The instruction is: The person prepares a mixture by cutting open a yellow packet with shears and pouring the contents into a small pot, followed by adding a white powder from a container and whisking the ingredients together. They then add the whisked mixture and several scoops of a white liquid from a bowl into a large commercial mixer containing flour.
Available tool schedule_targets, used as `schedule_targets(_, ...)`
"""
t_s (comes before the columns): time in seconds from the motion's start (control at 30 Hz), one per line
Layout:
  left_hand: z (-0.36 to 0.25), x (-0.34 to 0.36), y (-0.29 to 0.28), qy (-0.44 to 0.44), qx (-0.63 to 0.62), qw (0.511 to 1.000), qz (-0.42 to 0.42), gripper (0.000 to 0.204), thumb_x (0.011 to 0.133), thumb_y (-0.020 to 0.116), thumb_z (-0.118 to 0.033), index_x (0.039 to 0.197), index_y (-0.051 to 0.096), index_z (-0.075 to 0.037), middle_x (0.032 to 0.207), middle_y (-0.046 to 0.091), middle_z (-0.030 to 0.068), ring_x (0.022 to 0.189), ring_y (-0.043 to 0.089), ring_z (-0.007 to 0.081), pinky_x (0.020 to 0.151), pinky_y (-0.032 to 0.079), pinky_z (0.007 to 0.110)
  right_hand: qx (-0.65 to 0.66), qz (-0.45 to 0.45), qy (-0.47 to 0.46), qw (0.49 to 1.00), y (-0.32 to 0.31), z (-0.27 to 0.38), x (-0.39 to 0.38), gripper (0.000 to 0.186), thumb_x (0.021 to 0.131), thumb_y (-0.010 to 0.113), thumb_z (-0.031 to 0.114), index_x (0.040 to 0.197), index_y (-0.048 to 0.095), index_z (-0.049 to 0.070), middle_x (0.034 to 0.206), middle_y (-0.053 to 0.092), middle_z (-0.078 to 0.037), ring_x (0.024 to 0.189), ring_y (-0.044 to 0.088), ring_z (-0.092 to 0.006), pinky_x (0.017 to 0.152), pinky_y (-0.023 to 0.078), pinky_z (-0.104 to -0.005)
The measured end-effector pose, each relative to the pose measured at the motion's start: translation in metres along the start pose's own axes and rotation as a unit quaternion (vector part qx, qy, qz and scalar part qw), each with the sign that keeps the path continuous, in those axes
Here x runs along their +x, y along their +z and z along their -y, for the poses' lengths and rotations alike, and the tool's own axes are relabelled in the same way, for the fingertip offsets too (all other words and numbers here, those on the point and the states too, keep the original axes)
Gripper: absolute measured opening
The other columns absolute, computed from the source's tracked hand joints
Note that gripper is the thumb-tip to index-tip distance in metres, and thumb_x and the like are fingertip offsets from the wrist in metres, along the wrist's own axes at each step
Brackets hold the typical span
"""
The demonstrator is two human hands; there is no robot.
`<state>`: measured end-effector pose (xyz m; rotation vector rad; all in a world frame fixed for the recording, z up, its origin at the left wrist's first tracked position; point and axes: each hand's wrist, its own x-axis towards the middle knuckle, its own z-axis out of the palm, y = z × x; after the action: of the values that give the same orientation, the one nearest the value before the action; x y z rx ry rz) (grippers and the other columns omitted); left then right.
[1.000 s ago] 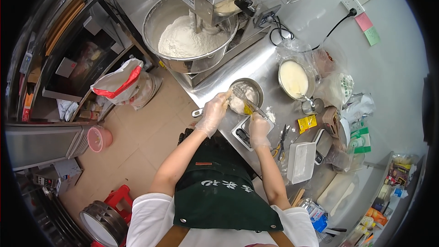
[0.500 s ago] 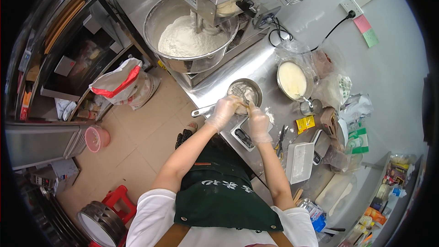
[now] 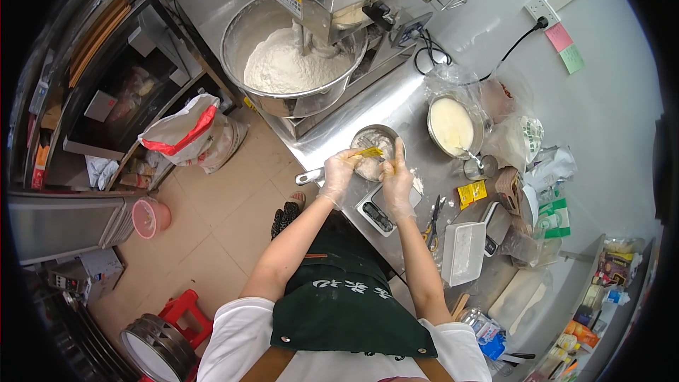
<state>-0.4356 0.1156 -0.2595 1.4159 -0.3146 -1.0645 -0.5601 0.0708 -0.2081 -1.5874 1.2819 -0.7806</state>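
My left hand (image 3: 339, 175), in a clear plastic glove, is closed on a small yellow sachet (image 3: 370, 152) held above a metal saucepan (image 3: 402, 143). Whitish powder (image 3: 369, 168) lies inside the pan, whose handle (image 3: 309, 177) sticks out to the left. Also gloved, my right hand (image 3: 397, 185) is at the pan's right side, index finger raised along the rim and the other fingers curled. Whatever those curled fingers hold is hidden. Just below the pan, a digital kitchen scale (image 3: 376, 212) sits partly behind my right hand.
A mixer bowl (image 3: 233, 64) of flour stands at the back left. To the right are a bowl of pale yellow liquid (image 3: 451, 126), another yellow sachet (image 3: 472, 194), scissors (image 3: 433, 230) and a white tray (image 3: 463, 251). A flour sack (image 3: 191, 134) stands on the floor.
My hands were together over the pan and have now moved apart. The yellow sachet shows clearly in my left hand, and my right index finger has straightened upward.
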Motion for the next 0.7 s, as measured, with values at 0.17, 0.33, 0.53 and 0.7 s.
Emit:
schedule_targets(0.17,0.008,0.013,0.007,0.033,-0.024,0.999,-0.009,0.021,0.088,0.066,0.0,0.107,0.07,0.006,0.093,0.072,0.0082,0.078,0.064,0.0103,0.073,0.051,0.021,-0.116,0.07,0.008,0.991,0.0,-0.015,0.021,0.058,0.093,0.053,0.003,0.149,0.041,0.015,0.076,0.064,-0.008,0.065,0.057,-0.0135,0.065,0.049,-0.0284)
schedule_targets(0.33,0.01,0.027,0.025,0.035,-0.033,0.999,0.009,0.02,0.087,0.065,0.003,0.106,0.071,0.006,0.095,0.072,0.0086,0.08,0.064,0.0107,0.074,0.052,0.022,-0.153,0.082,-0.019,0.985,-0.003,-0.024,0.04,0.054,0.093,0.053,0.005,0.146,0.045,0.014,0.074,0.064,-0.008,0.064,0.057,-0.0149,0.063,0.049,-0.0299)
schedule_targets(0.53,0.014,0.034,0.031,0.031,-0.048,0.998,-0.003,0.02,0.087,0.064,0.005,0.105,0.071,0.006,0.098,0.071,0.0086,0.081,0.063,0.0109,0.074,0.052,0.022,-0.144,0.094,0.038,0.984,-0.001,-0.015,0.042,0.056,0.091,0.057,0.006,0.145,0.045,0.016,0.085,0.069,-0.021,0.064,0.06,-0.0236,0.065,0.05,-0.0338)
schedule_targets(0.7,0.011,0.032,0.033,0.031,-0.034,0.999,-0.004,0.02,0.087,0.063,0.005,0.105,0.072,0.005,0.098,0.071,0.0083,0.081,0.062,0.011,0.074,0.051,0.022,-0.079,0.046,0.045,0.995,0.0,-0.02,0.044,0.056,0.091,0.059,0.008,0.145,0.046,0.016,0.088,0.067,-0.026,0.063,0.06,-0.0281,0.066,0.051,-0.0362)
